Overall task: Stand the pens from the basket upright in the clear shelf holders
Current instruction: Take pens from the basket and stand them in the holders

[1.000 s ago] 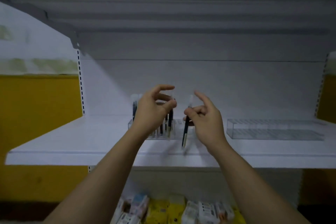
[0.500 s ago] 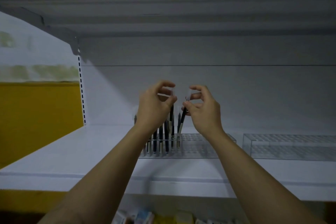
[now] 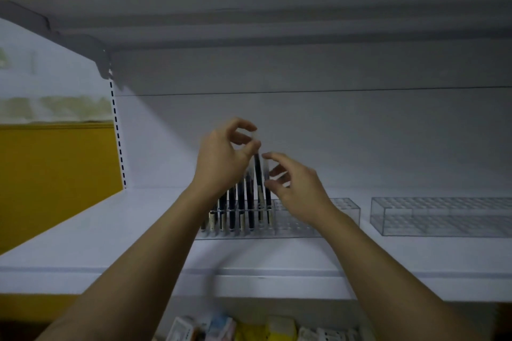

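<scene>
Left hand (image 3: 224, 159) pinches the top of a pen (image 3: 258, 171), upright in the holder (image 3: 304, 227) below it. Right hand (image 3: 295, 184) curls beside a second pen (image 3: 268, 198); whether it grips, I cannot tell.

Shelf (image 3: 83, 243) carries two holders side by side, apart. Left holder (image 3: 299, 225): pens (image 3: 241, 207) stand in its left end. Right holder (image 3: 443, 216) sits further right. Left hand (image 3: 221, 158) and right hand (image 3: 296, 188) are over the row's right end, raised pen (image 3: 258, 174) between them. Boxes (image 3: 249, 329) sit below the shelf.
</scene>
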Demonstrator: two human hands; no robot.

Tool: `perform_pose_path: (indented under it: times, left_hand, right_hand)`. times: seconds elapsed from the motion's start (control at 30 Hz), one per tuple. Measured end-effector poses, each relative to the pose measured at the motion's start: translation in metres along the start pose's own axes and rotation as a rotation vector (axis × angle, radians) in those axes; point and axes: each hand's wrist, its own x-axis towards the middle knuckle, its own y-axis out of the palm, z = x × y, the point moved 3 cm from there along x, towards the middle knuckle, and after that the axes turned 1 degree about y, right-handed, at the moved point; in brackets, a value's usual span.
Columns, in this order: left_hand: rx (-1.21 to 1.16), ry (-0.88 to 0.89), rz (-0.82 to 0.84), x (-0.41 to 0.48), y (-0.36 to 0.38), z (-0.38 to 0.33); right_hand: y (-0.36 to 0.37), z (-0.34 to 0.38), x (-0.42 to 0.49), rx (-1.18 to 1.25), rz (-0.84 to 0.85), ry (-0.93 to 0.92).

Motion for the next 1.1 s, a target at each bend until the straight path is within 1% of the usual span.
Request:
perform_pose_path:
  times: [0.1, 0.23, 0.37, 0.6, 0.77, 0.87, 0.93, 1.0, 1.1]
  left_hand:
    - [0.022, 0.003, 0.034, 0.002, 0.000, -0.003]
    - [0.018, -0.052, 0.071, 0.008, -0.004, -0.001]
    - [-0.007, -0.098, 0.086, 0.012, -0.005, 0.006]
    - [0.116, -0.014, 0.090, 0.018, 0.001, -0.002]
    - [0.084, 0.002, 0.120, 0.014, 0.005, -0.008]
    - [0.095, 0.018, 0.110, 0.011, 0.004, -0.012]
    - [0.151, 0.059, 0.106, 0.008, 0.006, -0.013]
    - [0.223, 0.075, 0.138, 0.004, 0.010, -0.012]
    - [0.315, 0.027, 0.149, 0.004, 0.016, 0.001]
  right_hand:
    - [0.000, -0.002, -0.005, -0.124, 0.132, 0.014]
    - [-0.002, 0.000, -0.010, -0.153, 0.203, 0.018]
    - [-0.001, 0.000, -0.014, -0.146, 0.211, 0.031]
    - [-0.005, 0.004, -0.014, -0.108, 0.226, 0.093]
    - [-0.004, 0.005, -0.015, -0.111, 0.218, 0.093]
    - [-0.004, 0.005, -0.015, -0.103, 0.225, 0.102]
    - [-0.004, 0.006, -0.015, -0.110, 0.227, 0.105]
    - [-0.004, 0.007, -0.015, -0.123, 0.226, 0.107]
    - [-0.003, 0.006, -0.015, -0.116, 0.223, 0.112]
